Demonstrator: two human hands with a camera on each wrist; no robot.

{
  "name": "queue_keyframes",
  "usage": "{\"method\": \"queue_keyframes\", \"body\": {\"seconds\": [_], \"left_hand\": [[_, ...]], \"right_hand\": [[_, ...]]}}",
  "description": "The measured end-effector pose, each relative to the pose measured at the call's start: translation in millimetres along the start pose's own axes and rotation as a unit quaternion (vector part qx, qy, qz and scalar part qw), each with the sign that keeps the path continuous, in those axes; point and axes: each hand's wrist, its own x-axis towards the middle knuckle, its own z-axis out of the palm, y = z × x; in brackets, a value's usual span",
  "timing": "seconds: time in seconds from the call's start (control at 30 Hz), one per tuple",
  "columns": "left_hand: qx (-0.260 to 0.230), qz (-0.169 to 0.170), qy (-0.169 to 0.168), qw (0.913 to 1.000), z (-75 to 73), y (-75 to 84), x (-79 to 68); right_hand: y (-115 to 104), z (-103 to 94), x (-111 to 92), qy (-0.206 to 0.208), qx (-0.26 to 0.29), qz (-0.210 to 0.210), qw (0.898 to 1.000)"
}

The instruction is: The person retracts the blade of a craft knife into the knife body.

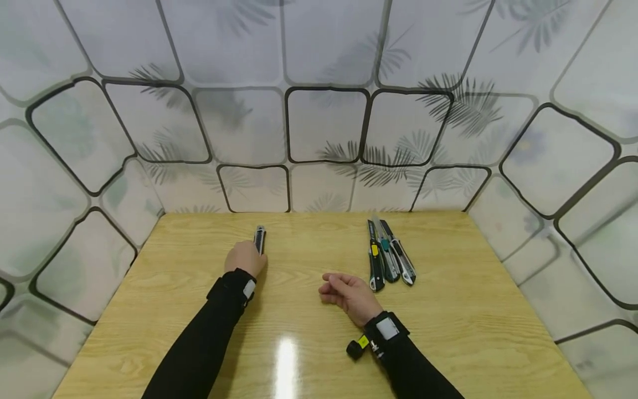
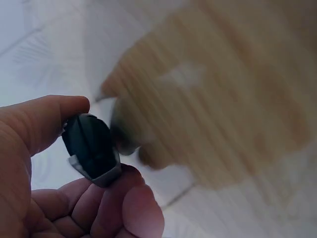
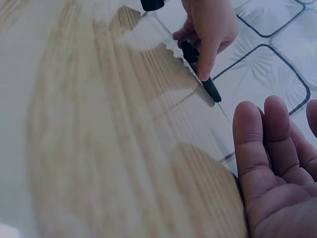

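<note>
My left hand grips a dark and silver snap-off knife over the left half of the table. In the left wrist view, the thumb and fingers pinch the sides of the knife, its dark end towards the camera. The right wrist view shows this knife from the side, with a thin pointed tip. My right hand holds nothing, its fingers loosely bent. Just beyond it lie a black knife with a yellow slider, a knife with a teal slider and a silver-and-black knife.
A light wooden table spreads beneath both hands, with a bright reflection near its front. A patterned wall covering rises behind the table and at both sides. Below the right wrist hangs a small black device.
</note>
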Motion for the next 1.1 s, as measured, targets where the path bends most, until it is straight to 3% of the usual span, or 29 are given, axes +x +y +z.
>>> {"method": "queue_keyframes", "body": {"seconds": [0.17, 0.3, 0.37, 0.43, 0.47, 0.5, 0.63, 0.7, 0.73, 0.83, 0.97, 1.1], "left_hand": [[0.009, -0.003, -0.008, 0.9999, 0.3, -5.0, 0.4], [0.008, -0.006, -0.018, 0.9998, -1.6, -3.0, -13.3], [0.001, -0.001, -0.016, 0.9999, -3.5, -0.3, -24.0], [-0.015, 0.015, -0.009, 0.9997, -6.3, 2.8, -36.1], [-0.027, 0.025, -0.006, 0.9993, -8.0, 4.0, -42.7], [-0.043, 0.037, -0.006, 0.9984, -9.5, 4.7, -49.3], [-0.101, 0.066, -0.018, 0.9925, -16.7, 5.7, -76.5], [-0.118, 0.070, -0.027, 0.9901, -19.1, 5.6, -87.8], [-0.124, 0.072, -0.032, 0.9891, -19.9, 5.9, -92.3], [-0.142, 0.074, -0.050, 0.9859, -19.2, 7.9, -101.2], [-0.158, 0.089, -0.058, 0.9817, -13.2, 11.3, -105.5], [-0.166, 0.099, -0.058, 0.9794, -7.0, 12.6, -107.8]], "right_hand": [[3, 2.3, -1, 0.001, 0.005, 0.001, 1.000], [3, 1.7, -4, 0.018, -0.013, 0.010, 1.000], [-3, -3.4, -6, 0.035, -0.055, 0.010, 0.998], [-15, -14.5, -10, 0.060, -0.141, -0.004, 0.988], [-24, -23.3, -11, 0.076, -0.192, -0.016, 0.978], [-33, -33.9, -13, 0.095, -0.255, -0.030, 0.962], [-74, -85.9, -16, 0.189, -0.462, -0.066, 0.864], [-88, -111.0, -17, 0.228, -0.514, -0.052, 0.825], [-93, -121.5, -17, 0.240, -0.528, -0.040, 0.813], [-103, -145.3, -17, 0.243, -0.559, 0.000, 0.793], [-108, -157.5, -14, 0.213, -0.576, 0.028, 0.789], [-108, -152.2, -8, 0.193, -0.586, 0.035, 0.786]]}}
